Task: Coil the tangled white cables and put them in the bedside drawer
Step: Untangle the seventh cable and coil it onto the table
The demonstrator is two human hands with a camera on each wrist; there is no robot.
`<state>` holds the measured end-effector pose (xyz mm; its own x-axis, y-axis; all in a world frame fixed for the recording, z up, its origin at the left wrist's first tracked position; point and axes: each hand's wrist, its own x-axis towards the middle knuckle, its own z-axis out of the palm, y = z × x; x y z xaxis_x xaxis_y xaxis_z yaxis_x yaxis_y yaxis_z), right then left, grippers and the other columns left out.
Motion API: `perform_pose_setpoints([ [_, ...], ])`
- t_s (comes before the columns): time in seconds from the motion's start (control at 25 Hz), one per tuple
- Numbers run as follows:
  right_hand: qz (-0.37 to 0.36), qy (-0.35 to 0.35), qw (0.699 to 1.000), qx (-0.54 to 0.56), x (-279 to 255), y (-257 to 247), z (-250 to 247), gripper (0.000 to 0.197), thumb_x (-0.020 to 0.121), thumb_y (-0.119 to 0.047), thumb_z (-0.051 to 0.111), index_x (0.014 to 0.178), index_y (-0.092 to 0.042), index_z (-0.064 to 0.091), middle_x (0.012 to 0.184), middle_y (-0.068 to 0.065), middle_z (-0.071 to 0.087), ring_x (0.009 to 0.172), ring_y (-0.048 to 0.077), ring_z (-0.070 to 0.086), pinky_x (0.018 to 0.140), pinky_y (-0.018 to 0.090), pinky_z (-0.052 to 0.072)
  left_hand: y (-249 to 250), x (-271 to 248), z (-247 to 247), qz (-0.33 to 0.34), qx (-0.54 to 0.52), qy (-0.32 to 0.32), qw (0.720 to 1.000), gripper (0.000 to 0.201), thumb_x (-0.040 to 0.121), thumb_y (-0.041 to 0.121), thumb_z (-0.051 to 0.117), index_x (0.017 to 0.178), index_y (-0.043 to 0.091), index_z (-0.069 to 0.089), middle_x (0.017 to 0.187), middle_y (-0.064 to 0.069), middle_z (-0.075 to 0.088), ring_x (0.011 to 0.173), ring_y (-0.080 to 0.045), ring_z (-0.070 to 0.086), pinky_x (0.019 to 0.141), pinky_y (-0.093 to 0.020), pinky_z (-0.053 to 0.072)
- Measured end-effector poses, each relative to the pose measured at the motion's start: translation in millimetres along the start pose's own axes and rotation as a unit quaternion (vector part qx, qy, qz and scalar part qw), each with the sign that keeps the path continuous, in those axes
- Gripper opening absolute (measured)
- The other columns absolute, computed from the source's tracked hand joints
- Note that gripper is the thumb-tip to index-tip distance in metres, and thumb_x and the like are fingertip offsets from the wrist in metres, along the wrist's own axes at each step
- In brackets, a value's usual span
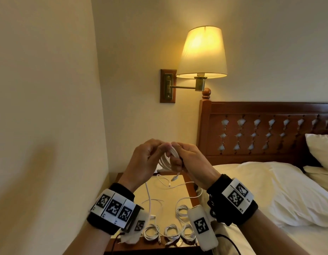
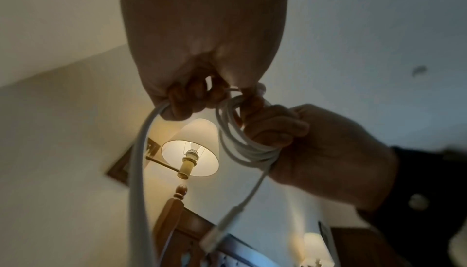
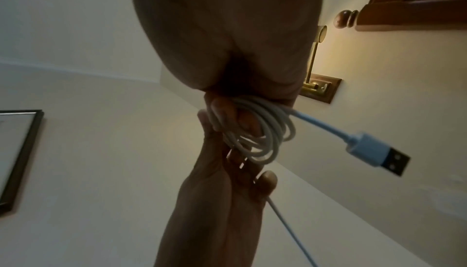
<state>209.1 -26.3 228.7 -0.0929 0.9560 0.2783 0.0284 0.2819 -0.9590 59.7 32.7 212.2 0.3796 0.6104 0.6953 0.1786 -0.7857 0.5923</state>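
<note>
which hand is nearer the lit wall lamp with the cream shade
Right, as a judgement. In the head view the right hand is raised just below and left of the lit wall lamp with the cream shade; the left hand is farther left.

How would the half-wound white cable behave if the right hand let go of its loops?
The white cable looks floppy: its tail sags below the left hand. The loops would probably spring open, since only the right hand grips them. Its USB plug likely swings.

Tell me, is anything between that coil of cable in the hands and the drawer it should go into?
The drawer isn't visible, so that can't be judged. The white cable coil is held above the bedside table, where loose cables and coiled cables lie.
</note>
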Motion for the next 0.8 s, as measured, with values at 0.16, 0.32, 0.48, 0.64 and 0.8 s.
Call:
perform_pose_setpoints([
  [0.16,0.036,0.032,0.999,0.007,8,-4,-2,0.04,0.105,-0.032,0.035,0.079,-0.009,0.056,0.052,-0.006,0.037,0.046,0.008,0.031,0.05,0.024,0.029,3,3,5,-0.123,-0.061,-0.026,0.99,0.046,0.082,0.065,0.045,0.075,0.025,0.065,0.064,0.011,0.055,0.056,-0.003,0.046,0.058,-0.021,0.038],
  [0.32,0.04,0.118,0.991,-0.058,20,-6,1,0.039,0.103,-0.033,0.04,0.076,-0.012,0.059,0.051,-0.007,0.042,0.047,0.009,0.036,0.053,0.025,0.034,13,2,8,-0.183,-0.123,-0.021,0.975,0.056,0.084,0.065,0.047,0.07,0.013,0.063,0.057,-0.001,0.049,0.05,-0.011,0.037,0.052,-0.027,0.033],
  [0.48,0.053,0.133,0.989,-0.018,28,-7,5,0.038,0.102,-0.028,0.041,0.072,-0.01,0.056,0.049,-0.004,0.039,0.044,0.01,0.034,0.047,0.025,0.032,21,1,5,-0.25,-0.262,-0.061,0.93,0.046,0.092,0.056,0.047,0.068,0.017,0.05,0.054,0.005,0.038,0.049,-0.01,0.028,0.049,-0.023,0.028],
  [0.64,0.053,0.148,0.988,0.011,30,-10,7,0.035,0.102,-0.025,0.043,0.073,-0.008,0.056,0.051,-0.002,0.038,0.044,0.01,0.036,0.045,0.024,0.034,22,7,3,-0.261,-0.258,-0.085,0.926,0.046,0.095,0.057,0.04,0.068,0.02,0.044,0.058,0.005,0.031,0.049,-0.01,0.026,0.047,-0.024,0.026],
  [0.8,0.038,0.113,0.991,0.056,27,-5,7,0.036,0.104,-0.031,0.04,0.083,-0.008,0.058,0.055,-0.003,0.041,0.048,0.01,0.039,0.052,0.026,0.036,26,10,14,-0.216,-0.148,0.002,0.965,0.051,0.099,0.051,0.039,0.066,0.015,0.05,0.049,0.007,0.034,0.045,-0.007,0.029,0.047,-0.022,0.028],
])
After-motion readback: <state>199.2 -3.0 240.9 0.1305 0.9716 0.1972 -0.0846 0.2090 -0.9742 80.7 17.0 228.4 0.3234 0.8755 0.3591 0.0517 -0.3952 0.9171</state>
